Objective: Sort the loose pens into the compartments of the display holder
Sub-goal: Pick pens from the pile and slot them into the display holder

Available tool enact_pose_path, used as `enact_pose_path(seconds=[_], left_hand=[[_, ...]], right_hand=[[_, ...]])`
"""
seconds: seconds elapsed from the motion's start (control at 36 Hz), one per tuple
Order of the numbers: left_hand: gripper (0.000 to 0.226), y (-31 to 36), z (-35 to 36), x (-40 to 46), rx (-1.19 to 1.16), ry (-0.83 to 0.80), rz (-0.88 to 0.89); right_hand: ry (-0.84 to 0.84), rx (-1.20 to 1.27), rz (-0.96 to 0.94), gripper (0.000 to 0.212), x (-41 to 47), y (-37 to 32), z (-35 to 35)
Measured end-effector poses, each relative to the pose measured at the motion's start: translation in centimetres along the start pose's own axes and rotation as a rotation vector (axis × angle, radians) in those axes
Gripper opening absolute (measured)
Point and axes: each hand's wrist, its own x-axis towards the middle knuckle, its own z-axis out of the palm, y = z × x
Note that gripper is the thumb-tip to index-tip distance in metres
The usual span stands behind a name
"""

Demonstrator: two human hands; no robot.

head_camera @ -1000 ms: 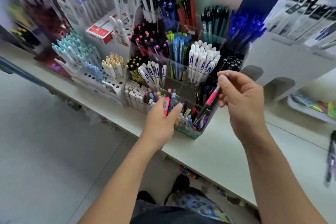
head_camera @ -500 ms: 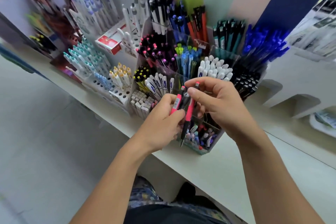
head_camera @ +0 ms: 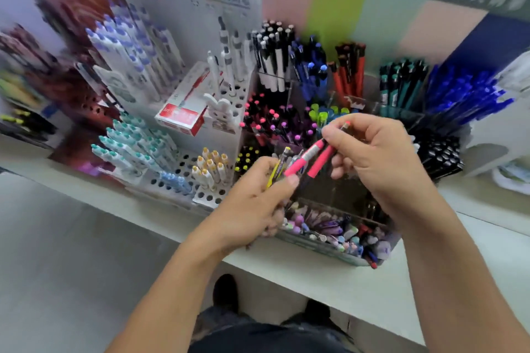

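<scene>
**Two hands, a fistful of pens above the holder**

Much of the far left is smeared with motion blur, and we cannot read the dark red racks there. The lettering on the white card at the top is blurred too. Our own hands hide the middle compartments of the display holder (head_camera: 338,249), so we cannot tell what sits in them.

The left hand (head_camera: 252,203) is curled into a loose fist around a small bunch of pens: a yellow pen (head_camera: 276,170) and a pink pen (head_camera: 305,158) stick up from it, with one or two more between them that we cannot make out. Its thumb presses across their barrels. The right hand (head_camera: 378,157) pinches a second pink pen (head_camera: 322,162) near its upper end with fingers and thumb, the other fingers bent underneath. The two pink pens lie side by side, tilted, very close or touching.

Both hands hover over the display holder, which stands on the pale surface (head_camera: 286,275). Its front tray is heaped with loose mixed pens (head_camera: 329,228). To the left stands a white perforated rack (head_camera: 183,163) with teal-capped and yellow-capped pens, and behind it a red and white box (head_camera: 180,116). Behind the hands rise black-and-white, blue, red, and teal pens in rear compartments, with a bundle of blue pens (head_camera: 470,94) at the far right.
</scene>
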Motion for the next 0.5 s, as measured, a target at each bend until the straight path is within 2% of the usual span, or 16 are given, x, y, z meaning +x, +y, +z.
enact_pose_path(seconds=[0.06, 0.11, 0.19, 0.25, 0.31, 0.39, 0.5], left_hand=[[0.024, 0.0, -1.1, 0.2, -0.159, -0.002, -0.023], [0.024, -0.2, -2.0, 0.7, -0.16, 0.001, -0.011], [0.02, -0.3, -3.1, 1.4, -0.124, -0.047, 0.002], [0.018, -0.3, -3.8, 1.9, -0.167, -0.053, 0.017], [0.02, -0.3, -4.6, 2.5, -0.241, -0.005, 0.023], [0.022, -0.7, -5.9, 3.3, -0.355, 0.063, 0.032], [0.039, -1.0, -6.2, 3.7, -0.437, 0.073, 0.041]], right_hand=[[0.032, 0.09, 0.037, 0.008, 0.3, -0.2, 1.2], [0.032, 0.203, 0.085, 0.008, 0.4, -0.1, 2.4], [0.034, 0.262, 0.145, 0.021, 0.5, 0.3, 4.0], [0.065, 0.223, 0.118, 0.014, 0.5, 0.0, 4.4], [0.142, 0.153, 0.024, 0.011, 0.6, -0.8, 3.9], [0.27, -0.029, -0.219, 0.007, 1.2, -2.9, 2.1], [0.307, -0.305, -0.458, 0.009, 3.1, -4.7, 1.7]])
